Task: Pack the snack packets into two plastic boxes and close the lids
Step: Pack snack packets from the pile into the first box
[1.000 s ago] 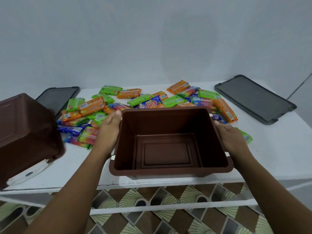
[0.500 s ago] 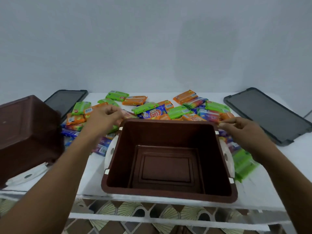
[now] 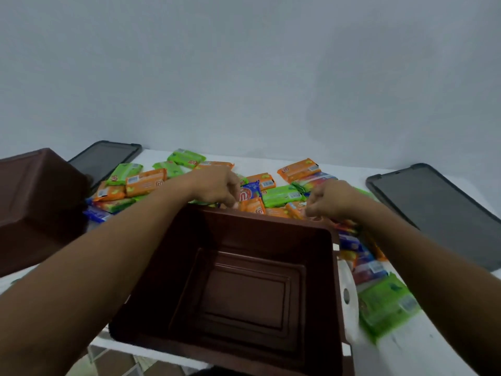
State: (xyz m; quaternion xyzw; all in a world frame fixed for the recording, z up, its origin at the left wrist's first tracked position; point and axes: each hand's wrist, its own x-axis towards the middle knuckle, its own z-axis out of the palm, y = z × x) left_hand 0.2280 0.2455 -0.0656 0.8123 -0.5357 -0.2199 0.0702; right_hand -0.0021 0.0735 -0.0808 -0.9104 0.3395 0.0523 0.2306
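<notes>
An empty brown plastic box [image 3: 335, 270] stands open at the table's near edge. Just behind its far rim lies a pile of snack packets [image 3: 282, 195] in orange, green and blue wrappers. My left hand [image 3: 217, 187] reaches over the far-left corner of the box, its fingers curled down onto an orange packet [image 3: 254, 206]. My right hand [image 3: 332, 200] is curled like a fist on packets at the far-right corner. A second brown box [image 3: 38, 202] sits tilted at the left. Two dark lids lie flat: one at the back left [image 3: 105, 161], one at the right [image 3: 439, 210].
More packets trail along the right side of the open box, ending in a green packet [image 3: 385, 302] near the table's front edge. A white latch [image 3: 348, 294] hangs on the box's right wall. The white table [image 3: 423, 348] meets a plain wall behind. Patterned floor shows below.
Both hands have left the sides of the box and moved forward over its far rim to the packet pile, and their fingers have curled shut there. The box stays put.
</notes>
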